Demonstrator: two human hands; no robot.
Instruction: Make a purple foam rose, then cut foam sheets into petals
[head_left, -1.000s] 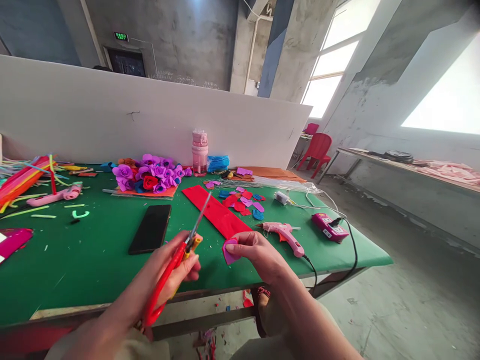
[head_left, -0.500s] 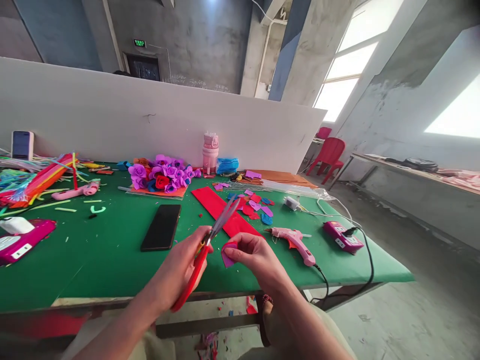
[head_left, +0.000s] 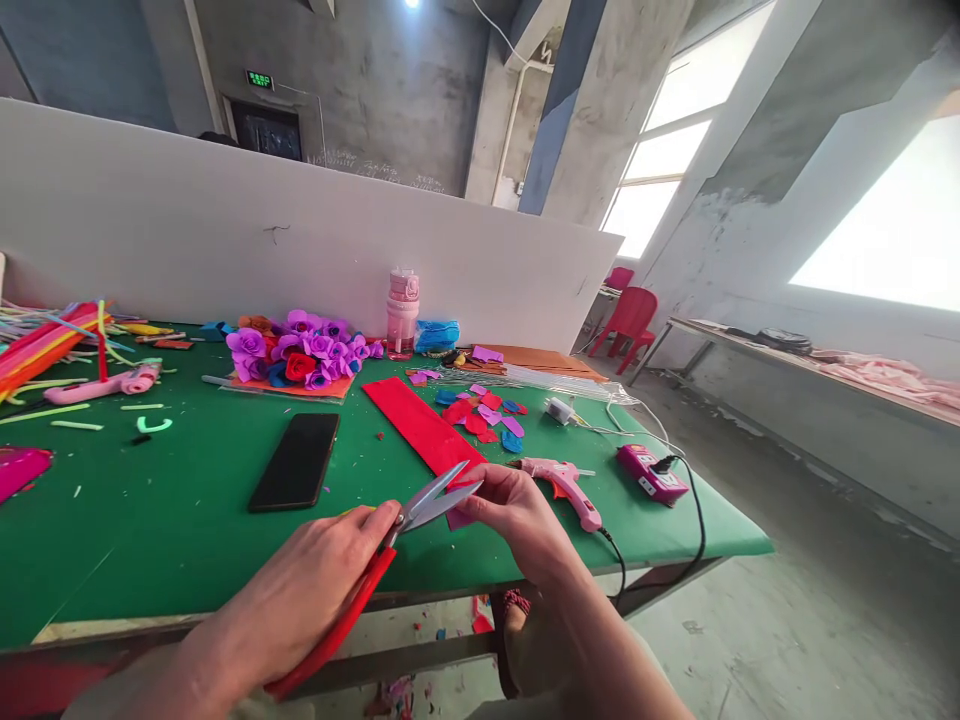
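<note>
My left hand (head_left: 322,560) is closed around the red handles of a pair of scissors (head_left: 429,502), whose blades stand apart and point right. Between the thumb and fingers of my right hand (head_left: 514,510) is a small piece of purple paper (head_left: 457,519) with a red edge showing. The scissor blades lie across this piece, close to my right fingertips, and hide part of it. Just behind my hands a long red paper strip (head_left: 412,420) lies on the green table. Cut paper petals (head_left: 480,412) in red, purple and blue are scattered beyond the strip.
A pink glue gun (head_left: 564,484) lies right of my right hand, its cord running to the table edge. Farther right is a magenta power strip (head_left: 651,474). A black phone (head_left: 295,462) lies at left. Behind stand paper roses (head_left: 300,348) and a pink bottle (head_left: 402,315).
The scissors have swung down from upright, their blades have opened, and they now lie across the paper piece. My right hand keeps its pinch. The camera view has shifted slightly.
</note>
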